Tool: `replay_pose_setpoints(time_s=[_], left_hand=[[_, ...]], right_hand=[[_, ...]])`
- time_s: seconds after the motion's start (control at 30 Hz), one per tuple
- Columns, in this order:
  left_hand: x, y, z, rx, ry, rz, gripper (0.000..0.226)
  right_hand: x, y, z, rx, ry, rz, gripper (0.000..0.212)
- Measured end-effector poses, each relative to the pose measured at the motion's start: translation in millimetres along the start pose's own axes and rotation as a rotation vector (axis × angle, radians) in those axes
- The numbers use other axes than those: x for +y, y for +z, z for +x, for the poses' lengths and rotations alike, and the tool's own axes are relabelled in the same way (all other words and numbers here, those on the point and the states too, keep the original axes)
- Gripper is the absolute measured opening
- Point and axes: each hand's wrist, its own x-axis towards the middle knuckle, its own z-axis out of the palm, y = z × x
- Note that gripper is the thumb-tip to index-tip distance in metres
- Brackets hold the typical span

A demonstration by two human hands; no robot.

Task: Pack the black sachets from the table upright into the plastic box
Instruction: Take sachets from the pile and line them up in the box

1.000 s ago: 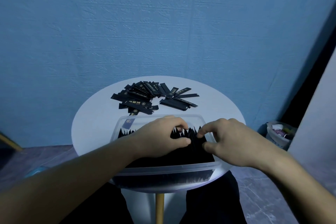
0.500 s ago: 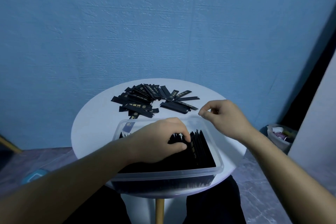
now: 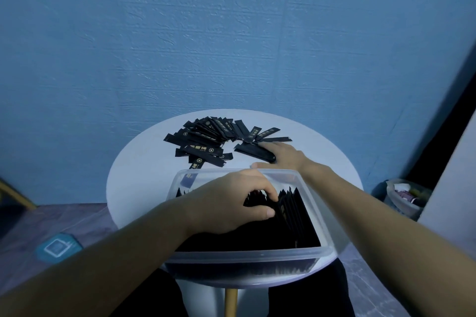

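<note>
The left hand [image 3: 231, 203] curls fingers and thumb round the serrated tops of black sachets [image 3: 296, 213] standing in the clear rectangular box [image 3: 257, 256]. The right hand [image 3: 283, 157] lays near-straight fingers, thumb apart, on the fanned pile [image 3: 203, 139] on the round white table [image 3: 139, 162].

Table [image 3: 139, 167] bare left; plastic box [image 3: 247, 256] fills front.

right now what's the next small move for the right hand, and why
Probably curl the right hand round the loose sachets under its fingers and lift them toward the plastic box. The fingers already lie on that stack, the left hand grips the upright sachets in the box, and many more lie on the table.
</note>
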Motion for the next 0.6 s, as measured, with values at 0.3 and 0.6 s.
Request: replay_pose_setpoints(time_s=[0.3,0.6], left_hand=[[-1.2,1.1,0.1,0.014,0.006,0.005,0.020],[1.0,1.1,-2.9,0.003,-0.009,0.005,0.020]], right_hand=[[-11.2,2.8,6.3,0.144,-0.230,0.038,0.024],[-13.1,-23.7,-18.7,0.015,-0.161,-0.062,0.029]])
